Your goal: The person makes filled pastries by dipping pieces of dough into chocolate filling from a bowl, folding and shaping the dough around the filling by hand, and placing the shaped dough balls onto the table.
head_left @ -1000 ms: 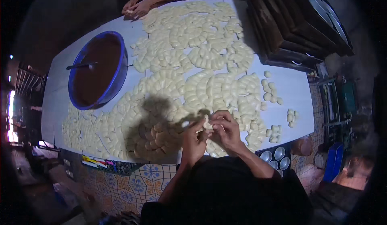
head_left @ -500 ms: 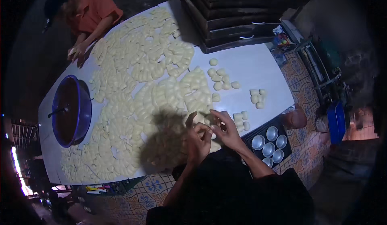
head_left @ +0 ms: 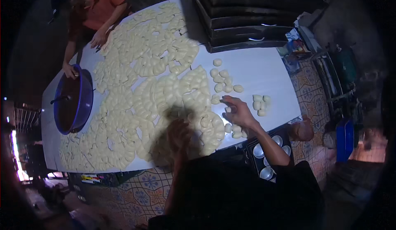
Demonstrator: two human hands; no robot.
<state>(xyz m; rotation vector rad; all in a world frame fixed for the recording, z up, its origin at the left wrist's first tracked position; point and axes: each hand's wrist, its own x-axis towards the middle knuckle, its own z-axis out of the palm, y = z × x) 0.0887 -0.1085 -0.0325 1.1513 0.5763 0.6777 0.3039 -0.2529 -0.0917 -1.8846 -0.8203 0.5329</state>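
Pale, scored dough pieces cover much of the white table in overlapping rows. My right hand is over the table just right of this dough, its fingers curled around a small dough piece. Beside its fingertips lies a round dough ball, apart from the hand. My left hand hovers over the dough sheet, dark and blurred in shadow, so its fingers cannot be made out. Small dough balls form a cluster farther back; others sit to the right, and more lie below my right wrist.
Stacked dark trays stand at the back. A black tray of round metal tins is under my right forearm. Across the table, a person in an orange shirt has one hand at the purple basin. A reddish container stands right.
My hands have parted: the right moved up and right toward the dough balls, the left moved left. The other person's hands separated, one reaching the basin. The view shifted slightly.
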